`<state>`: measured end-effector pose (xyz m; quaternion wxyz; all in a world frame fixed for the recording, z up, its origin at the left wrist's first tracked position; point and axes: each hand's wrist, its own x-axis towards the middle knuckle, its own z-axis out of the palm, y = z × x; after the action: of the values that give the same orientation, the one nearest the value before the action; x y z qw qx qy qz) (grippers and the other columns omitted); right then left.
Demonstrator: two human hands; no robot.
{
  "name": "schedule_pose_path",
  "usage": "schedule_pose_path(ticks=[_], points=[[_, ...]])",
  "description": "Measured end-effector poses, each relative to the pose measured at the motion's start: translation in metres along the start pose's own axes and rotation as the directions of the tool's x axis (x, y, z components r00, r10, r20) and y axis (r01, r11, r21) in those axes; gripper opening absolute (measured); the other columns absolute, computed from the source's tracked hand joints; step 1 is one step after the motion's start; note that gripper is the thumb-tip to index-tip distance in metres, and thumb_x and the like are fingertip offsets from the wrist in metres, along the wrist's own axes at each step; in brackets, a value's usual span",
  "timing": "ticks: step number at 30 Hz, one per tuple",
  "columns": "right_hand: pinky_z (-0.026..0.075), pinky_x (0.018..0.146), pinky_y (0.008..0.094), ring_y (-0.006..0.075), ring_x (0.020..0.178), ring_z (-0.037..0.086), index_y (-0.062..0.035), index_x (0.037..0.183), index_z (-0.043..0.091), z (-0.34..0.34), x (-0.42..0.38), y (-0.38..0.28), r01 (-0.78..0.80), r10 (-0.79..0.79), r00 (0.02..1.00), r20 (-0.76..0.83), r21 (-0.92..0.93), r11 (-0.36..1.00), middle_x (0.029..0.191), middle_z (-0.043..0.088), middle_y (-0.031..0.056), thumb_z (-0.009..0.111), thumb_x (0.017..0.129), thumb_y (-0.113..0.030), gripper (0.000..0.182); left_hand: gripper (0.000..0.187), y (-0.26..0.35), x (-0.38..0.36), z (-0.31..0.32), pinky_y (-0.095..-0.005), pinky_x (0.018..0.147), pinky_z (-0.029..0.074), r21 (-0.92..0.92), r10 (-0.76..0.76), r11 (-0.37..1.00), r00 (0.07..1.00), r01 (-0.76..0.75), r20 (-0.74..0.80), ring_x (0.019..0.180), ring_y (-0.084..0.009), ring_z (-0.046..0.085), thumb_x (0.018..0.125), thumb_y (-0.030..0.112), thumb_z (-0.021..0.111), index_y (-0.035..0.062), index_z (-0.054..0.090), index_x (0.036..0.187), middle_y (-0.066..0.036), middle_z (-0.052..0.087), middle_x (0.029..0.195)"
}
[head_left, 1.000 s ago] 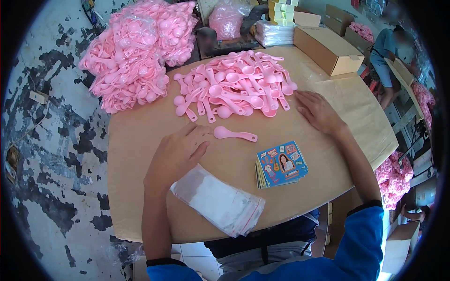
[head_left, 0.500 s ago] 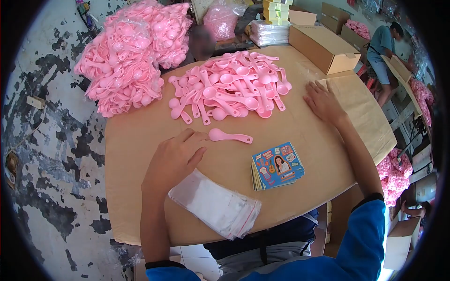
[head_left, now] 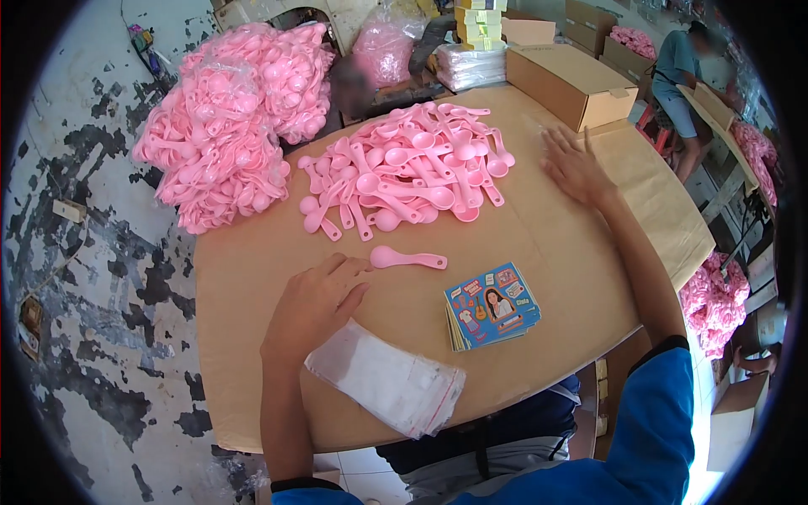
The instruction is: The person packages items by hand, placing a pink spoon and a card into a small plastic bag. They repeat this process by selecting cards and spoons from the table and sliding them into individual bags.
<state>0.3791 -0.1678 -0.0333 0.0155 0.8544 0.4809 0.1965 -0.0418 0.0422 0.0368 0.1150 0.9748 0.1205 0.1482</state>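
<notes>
My left hand point(head_left: 316, 303) rests on the brown-covered table with its fingers apart and nothing in it. Just past its fingertips a single pink measuring spoon point(head_left: 408, 258) lies bowl-down. Below that hand is a stack of clear plastic bags point(head_left: 387, 379). A stack of blue printed cards point(head_left: 492, 307) sits to the right of the bags, showing a figure and a guitar. Farther back spreads a loose heap of pink spoons point(head_left: 412, 168). My right hand point(head_left: 576, 168) lies flat to the right of the heap, fingers spread, holding nothing.
Big plastic bags full of pink spoons point(head_left: 227, 126) stand at the back left. A cardboard box point(head_left: 572, 84) sits at the table's back right corner, near packs of clear plastic point(head_left: 471, 67). Another person point(head_left: 677, 76) works at a bench on the far right.
The whole view has shifted slightly as my head moved. Both hands, the single spoon, the cards and the bags keep about the same places on the table.
</notes>
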Motion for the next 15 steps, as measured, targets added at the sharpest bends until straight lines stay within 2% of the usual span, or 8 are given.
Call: schedule_pose_path(ticks=[3,6,7,10,11,14,15], points=[[0.004,0.117,0.0577,0.0301,0.144,0.024,-0.0007,0.146,0.031,-0.003,0.002,-0.013,0.010,-0.023,0.994,0.111,0.120,0.993,0.153,0.031,0.0171,0.028,0.102,-0.042,0.060,0.021,0.003,-0.001,-0.001,-0.0344,0.070,0.052,-0.011,-0.040,0.999,0.999,0.040,0.029,0.074,-0.0225,0.066,0.085,0.012,0.067,0.0060,0.065,0.105,-0.008,0.066,0.096],[0.001,0.118,0.0544,0.0277,0.146,0.020,-0.0024,0.147,0.032,0.006,0.009,0.003,-0.189,0.174,0.967,0.186,0.064,0.980,0.154,0.028,0.0159,0.026,0.102,-0.045,0.062,0.021,0.002,0.000,-0.005,-0.0345,0.070,0.052,-0.036,-0.064,0.997,0.997,0.065,0.036,0.074,-0.0226,0.065,0.085,0.012,0.067,0.0054,0.064,0.105,-0.008,0.066,0.096],[0.009,0.118,0.0514,0.0274,0.144,0.027,-0.0022,0.144,0.036,0.010,0.005,0.011,-0.145,0.142,0.988,0.066,0.042,0.989,0.153,0.032,0.0170,0.033,0.103,-0.038,0.055,0.021,0.001,-0.001,-0.005,-0.0347,0.070,0.052,-0.042,-0.065,0.997,0.997,0.066,0.028,0.074,-0.0228,0.065,0.085,0.012,0.067,0.0052,0.064,0.105,-0.009,0.066,0.096],[0.029,0.114,0.0463,0.0310,0.138,0.037,-0.0007,0.137,0.044,0.003,0.001,0.027,0.004,0.094,0.969,-0.230,0.393,0.920,0.148,0.039,0.0196,0.046,0.099,-0.020,0.043,0.021,-0.001,-0.003,-0.008,-0.0349,0.071,0.051,-0.072,-0.062,0.995,0.998,0.062,-0.001,0.075,-0.0235,0.065,0.085,0.012,0.067,0.0047,0.064,0.105,-0.010,0.066,0.094],[0.048,0.097,0.0363,0.0302,0.120,0.057,-0.0014,0.127,0.056,-0.001,0.002,0.028,0.147,0.072,0.883,-0.465,0.417,0.897,0.134,0.054,0.0193,0.056,0.092,-0.005,0.035,0.021,-0.002,-0.004,-0.008,-0.0349,0.071,0.051,-0.084,-0.061,0.995,0.998,0.059,-0.010,0.075,-0.0238,0.064,0.085,0.013,0.067,0.0046,0.064,0.105,-0.010,0.066,0.094],[0.053,0.079,0.0324,0.0243,0.098,0.067,-0.0018,0.114,0.064,-0.052,-0.002,0.008,-0.002,0.303,0.887,-0.349,0.654,0.757,0.117,0.064,0.0156,0.061,0.089,-0.001,0.025,0.021,-0.008,-0.006,-0.008,-0.0348,0.072,0.051,-0.067,-0.038,0.997,0.999,0.039,0.006,0.077,-0.0244,0.064,0.086,0.014,0.067,0.0042,0.064,0.104,-0.011,0.065,0.093],[0.052,0.071,0.0304,0.0187,0.079,0.066,-0.0001,0.102,0.066,-0.073,-0.002,-0.013,0.012,0.323,0.852,-0.413,0.631,0.775,0.102,0.068,0.0111,0.063,0.087,0.001,0.015,0.020,-0.010,-0.007,-0.009,-0.0370,0.072,0.051,-0.076,-0.035,0.996,0.999,0.036,0.007,0.077,-0.0267,0.064,0.086,0.015,0.066,0.0045,0.064,0.103,-0.012,0.065,0.095]])
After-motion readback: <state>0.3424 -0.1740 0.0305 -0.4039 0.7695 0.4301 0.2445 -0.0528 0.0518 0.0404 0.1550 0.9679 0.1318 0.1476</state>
